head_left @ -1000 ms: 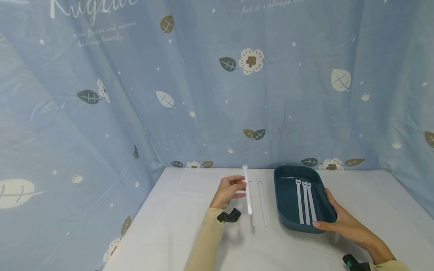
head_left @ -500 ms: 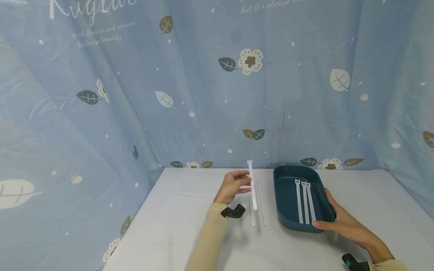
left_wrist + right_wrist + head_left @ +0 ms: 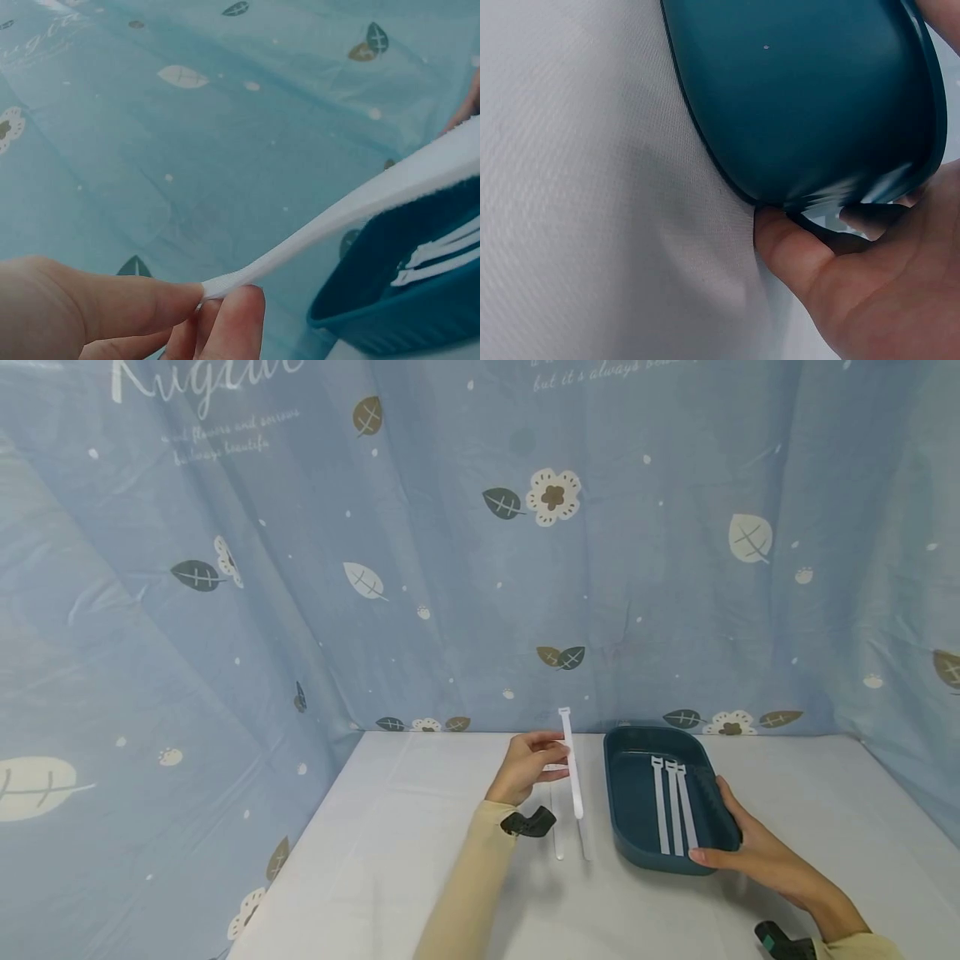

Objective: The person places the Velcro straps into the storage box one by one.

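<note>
My left hand [image 3: 525, 768] pinches a white hook-and-loop cable tie [image 3: 573, 777] between thumb and fingers. The tie stands raised above the table, its slotted head up; in the left wrist view its fabric strap [image 3: 322, 217] stretches off to the right. Two similar ties lie below the hand, one on the left [image 3: 557, 835] and one on the right [image 3: 585, 843], both partly covered by the hand or the held tie. My right hand [image 3: 765, 856] grips the near right corner of a dark teal tray [image 3: 633, 810], thumb at the front rim. Several ties [image 3: 676, 814] lie lengthwise inside it.
A white cloth covers the table [image 3: 405, 860]. Behind and to the left hangs a blue curtain [image 3: 450, 568] with leaf and flower prints, meeting the table's back edge. Black wrist devices [image 3: 528, 822] sit on both forearms.
My left hand has moved right and slightly up with the held tie, from over the left loose tie to over the right one. My right hand and the tray stay put.
</note>
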`<state>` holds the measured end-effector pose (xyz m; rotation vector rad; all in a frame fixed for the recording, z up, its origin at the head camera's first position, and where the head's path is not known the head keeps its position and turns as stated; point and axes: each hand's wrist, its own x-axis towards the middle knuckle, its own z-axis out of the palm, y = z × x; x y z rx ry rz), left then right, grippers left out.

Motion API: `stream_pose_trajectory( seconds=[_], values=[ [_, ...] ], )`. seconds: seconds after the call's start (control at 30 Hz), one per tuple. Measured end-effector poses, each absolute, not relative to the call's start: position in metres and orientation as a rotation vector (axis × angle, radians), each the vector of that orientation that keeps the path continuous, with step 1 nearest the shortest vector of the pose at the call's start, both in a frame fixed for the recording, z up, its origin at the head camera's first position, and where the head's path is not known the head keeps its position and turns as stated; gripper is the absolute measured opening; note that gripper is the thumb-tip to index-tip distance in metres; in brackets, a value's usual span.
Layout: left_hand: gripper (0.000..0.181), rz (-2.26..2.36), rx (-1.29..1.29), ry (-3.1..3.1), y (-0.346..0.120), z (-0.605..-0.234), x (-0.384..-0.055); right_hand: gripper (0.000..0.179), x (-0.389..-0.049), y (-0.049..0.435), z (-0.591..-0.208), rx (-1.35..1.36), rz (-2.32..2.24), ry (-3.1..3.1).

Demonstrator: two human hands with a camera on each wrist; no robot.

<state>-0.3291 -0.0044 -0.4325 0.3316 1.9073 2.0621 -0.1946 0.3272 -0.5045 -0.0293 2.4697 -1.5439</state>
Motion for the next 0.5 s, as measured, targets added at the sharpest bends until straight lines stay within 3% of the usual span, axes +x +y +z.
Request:
stream_pose_trajectory(
  seconds=[0.5],
  values=[
    [0.033, 2.031, 0.350, 1.869, 0.025, -0.428, -0.331, 0.125, -0.193, 0.325, -0.503, -0.045, -1.527, 2.505]
  ],
)
